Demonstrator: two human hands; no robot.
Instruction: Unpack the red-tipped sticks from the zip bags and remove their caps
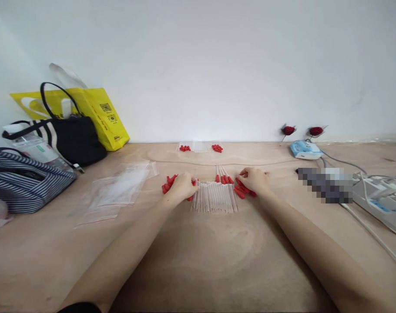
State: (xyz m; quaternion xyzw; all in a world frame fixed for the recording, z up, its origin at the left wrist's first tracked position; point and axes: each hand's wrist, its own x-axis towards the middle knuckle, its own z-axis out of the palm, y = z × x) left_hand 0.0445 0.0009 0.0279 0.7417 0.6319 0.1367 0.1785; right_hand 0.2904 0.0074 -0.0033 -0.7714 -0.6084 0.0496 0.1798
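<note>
A row of thin clear glass tubes (215,198) lies side by side on the table in front of me. My left hand (184,186) is closed at the row's left end, with a red rubber bulb (194,181) at its fingertips. Loose red bulbs (168,184) lie to the left of that hand, partly covered by it. Beyond the row, several tubes fitted with red bulbs (224,179) point away from me. My right hand (253,179) pinches at a red bulb (239,178) on the right side. More loose bulbs (239,193) lie beneath it.
Clear zip bags (119,191) are spread on the left. Two groups of red bulbs (185,148) rest on bags by the wall. Bags, including a yellow one (108,119), stand far left. A tissue pack (305,149), power strip (380,204) and cables are on the right.
</note>
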